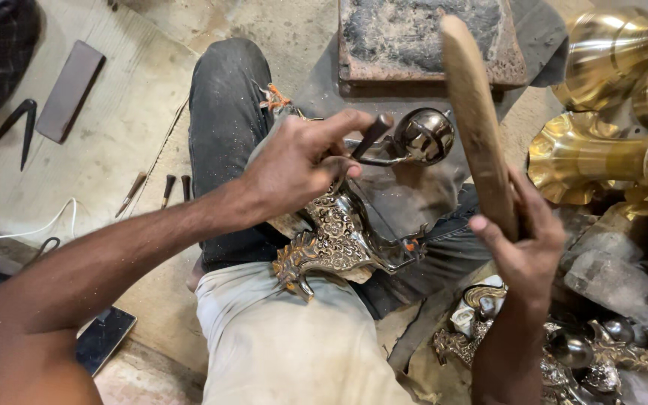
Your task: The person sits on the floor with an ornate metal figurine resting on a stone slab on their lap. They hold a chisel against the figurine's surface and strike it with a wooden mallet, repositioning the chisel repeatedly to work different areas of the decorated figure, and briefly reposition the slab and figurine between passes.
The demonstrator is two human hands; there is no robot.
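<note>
An ornate engraved metal piece (335, 240) lies across my lap, ending in a shiny round knob (424, 135). My left hand (298, 161) pinches a short dark punch tool (373, 135) against the piece just beside the knob. My right hand (519, 247) grips the lower end of a long wooden mallet stick (478, 120), raised upright to the right of the knob and apart from it.
Polished brass vessels (609, 97) crowd the upper right. A dark block (421, 37) sits ahead. Several small ornate metal parts (564, 345) lie lower right. On the floor left are a flat dark bar (70, 90), dividers (13, 127), small chisels (166, 187) and a phone (103, 337).
</note>
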